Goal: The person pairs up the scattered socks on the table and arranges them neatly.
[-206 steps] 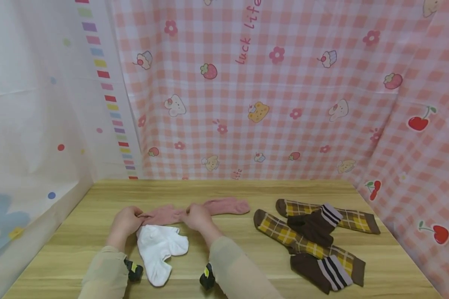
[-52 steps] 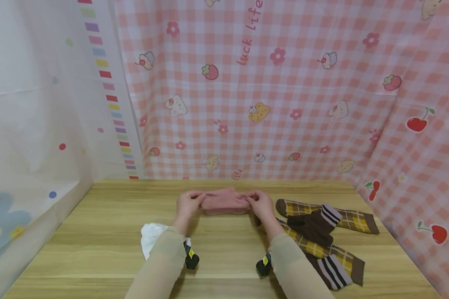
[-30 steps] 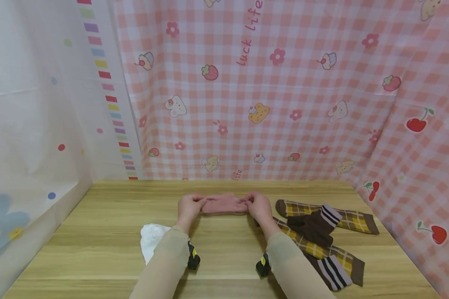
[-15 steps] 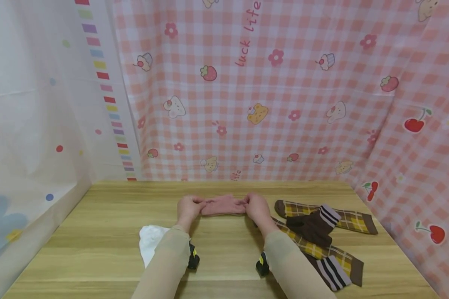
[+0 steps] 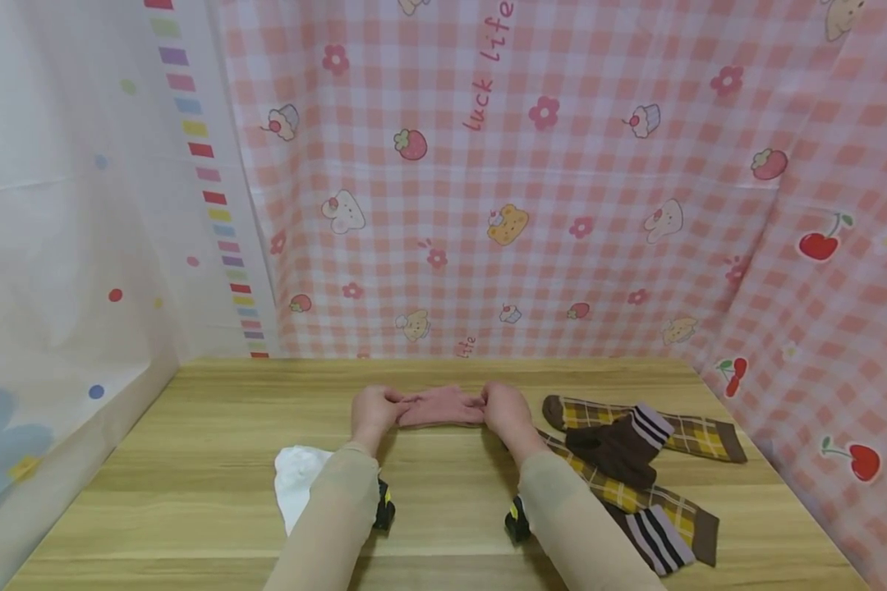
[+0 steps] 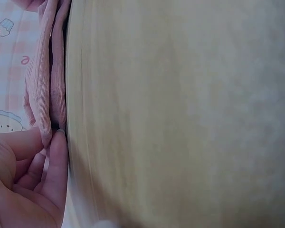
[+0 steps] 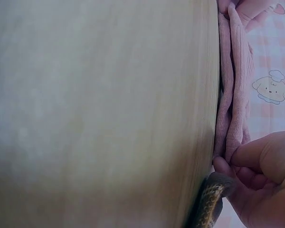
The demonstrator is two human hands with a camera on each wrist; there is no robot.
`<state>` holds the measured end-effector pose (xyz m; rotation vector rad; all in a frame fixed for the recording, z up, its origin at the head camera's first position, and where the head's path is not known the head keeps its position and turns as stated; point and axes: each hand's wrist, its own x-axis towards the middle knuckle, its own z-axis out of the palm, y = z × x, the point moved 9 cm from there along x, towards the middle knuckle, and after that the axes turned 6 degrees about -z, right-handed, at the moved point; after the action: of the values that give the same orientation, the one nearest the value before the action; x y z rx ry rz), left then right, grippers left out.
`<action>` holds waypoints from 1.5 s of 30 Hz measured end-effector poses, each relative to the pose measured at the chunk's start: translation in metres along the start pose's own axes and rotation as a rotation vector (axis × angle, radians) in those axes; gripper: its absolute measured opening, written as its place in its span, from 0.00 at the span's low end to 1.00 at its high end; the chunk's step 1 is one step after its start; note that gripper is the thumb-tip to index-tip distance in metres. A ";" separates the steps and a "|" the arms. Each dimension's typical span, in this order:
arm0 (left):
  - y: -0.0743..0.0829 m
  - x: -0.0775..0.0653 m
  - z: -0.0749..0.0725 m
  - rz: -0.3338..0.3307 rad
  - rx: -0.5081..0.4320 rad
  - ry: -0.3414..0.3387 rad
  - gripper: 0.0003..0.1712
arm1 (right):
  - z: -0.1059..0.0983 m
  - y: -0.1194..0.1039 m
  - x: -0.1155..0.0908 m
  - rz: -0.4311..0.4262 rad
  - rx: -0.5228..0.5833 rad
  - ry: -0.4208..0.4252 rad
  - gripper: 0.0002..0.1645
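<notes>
A pair of pink ribbed socks (image 5: pixel 441 407) lies in two layers near the middle back of the table. At the socks' left end, my left hand (image 5: pixel 373 414) pinches the cloth between thumb and finger. My right hand (image 5: pixel 507 408) pinches the opposite end the same way. Both wrist views show the two pink layers (image 6: pixel 58 71) lying close against the tabletop, with a dark gap between them. In the right wrist view, the thumb and finger of that hand (image 7: pixel 261 175) meet at the upper layer's end.
White socks (image 5: pixel 296 484) lie at the left, partly hidden by my left forearm. On the right are yellow-and-brown plaid socks (image 5: pixel 698 435) and dark brown socks with striped cuffs (image 5: pixel 613 450), overlapping; my right forearm covers part of them. A pink checked curtain (image 5: pixel 443 205) hangs behind the wooden table (image 5: pixel 443 525).
Several seconds ago the pink socks lay side by side further left; now one lies over the other at the middle. Over the last second, the hands have lowered and drawn slightly closer together.
</notes>
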<state>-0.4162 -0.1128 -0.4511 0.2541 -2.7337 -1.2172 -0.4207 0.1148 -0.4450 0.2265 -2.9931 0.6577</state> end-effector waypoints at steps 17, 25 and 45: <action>0.005 0.002 0.001 -0.030 -0.020 0.021 0.09 | 0.002 0.008 0.012 0.035 -0.015 0.023 0.02; 0.007 0.002 0.001 -0.019 -0.011 0.045 0.08 | 0.000 0.012 0.014 0.021 0.011 0.053 0.08; 0.003 0.004 0.001 -0.032 0.031 0.051 0.06 | -0.001 0.017 0.011 0.072 0.048 0.057 0.07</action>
<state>-0.4210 -0.1105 -0.4492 0.3288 -2.7170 -1.1601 -0.4339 0.1290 -0.4498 0.1012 -2.9451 0.7306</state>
